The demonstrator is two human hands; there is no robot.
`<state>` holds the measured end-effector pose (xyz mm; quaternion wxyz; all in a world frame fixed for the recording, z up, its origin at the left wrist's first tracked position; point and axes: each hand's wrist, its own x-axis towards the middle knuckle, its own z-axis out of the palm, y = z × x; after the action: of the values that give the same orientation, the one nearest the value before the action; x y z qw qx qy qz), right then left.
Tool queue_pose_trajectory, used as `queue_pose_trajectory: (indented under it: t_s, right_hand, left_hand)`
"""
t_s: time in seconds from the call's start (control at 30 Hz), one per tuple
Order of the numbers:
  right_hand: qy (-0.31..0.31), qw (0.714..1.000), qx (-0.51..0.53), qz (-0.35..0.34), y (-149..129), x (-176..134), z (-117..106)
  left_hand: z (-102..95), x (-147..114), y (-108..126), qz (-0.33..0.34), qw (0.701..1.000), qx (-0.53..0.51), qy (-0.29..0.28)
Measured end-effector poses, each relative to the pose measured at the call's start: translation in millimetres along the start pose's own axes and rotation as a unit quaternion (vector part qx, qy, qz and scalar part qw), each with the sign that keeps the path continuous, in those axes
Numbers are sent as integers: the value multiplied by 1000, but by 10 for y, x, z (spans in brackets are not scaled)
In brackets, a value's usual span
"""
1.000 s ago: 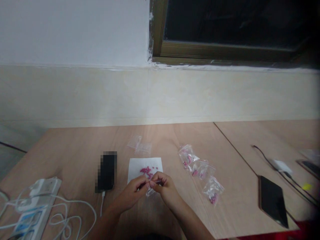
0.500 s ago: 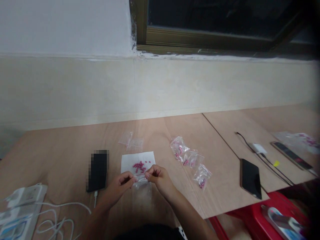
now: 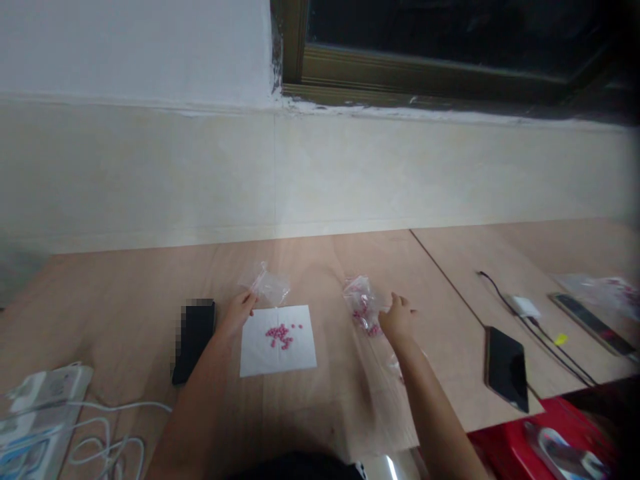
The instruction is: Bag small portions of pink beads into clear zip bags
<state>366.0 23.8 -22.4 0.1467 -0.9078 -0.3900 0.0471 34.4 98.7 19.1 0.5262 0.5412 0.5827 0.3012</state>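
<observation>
"Where is the left hand [image 3: 239, 315]?"
"At the clear bags [image 3: 273, 288]; whether its fingers grip one, nobody can tell."
"And the right hand [image 3: 399, 319]?"
"Fingers spread, just beside the bead bags [image 3: 361, 300]."
"The beads [image 3: 279, 332]?"
"Loose on the paper [image 3: 299, 357], on the worktop [image 3: 285, 417]."

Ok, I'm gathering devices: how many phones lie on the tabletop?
3: one phone left of the white paper, a second phone nearer than the white block, a third phone right of it. The dark right edge may hide others.

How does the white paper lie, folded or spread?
Spread: the white paper lies open and flat on the table, with small pink pieces on it.
</observation>
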Motion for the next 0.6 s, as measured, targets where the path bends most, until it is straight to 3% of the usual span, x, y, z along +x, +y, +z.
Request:
queue_pose_trajectory:
  t_s: [0.13, 0.3, 0.43, 0.6]
  right_hand:
    - [-86, 994, -64, -17, 209, 165, 55]
    - [-106, 992, -55, -43, 296, 233, -32]
    - [-115, 992, -4, -52, 307, 186, -367]
    - [-98, 992, 52, -54, 325, 9, -901]
  left_hand:
    - [21, 13, -115, -17, 1000, 3, 9]
    - [-62, -64, -285, -32, 999, 6, 22]
    - [-136, -233, -321, -25, 999, -3, 22]
    - [-167, -490, -279, -6, 1000, 4, -19]
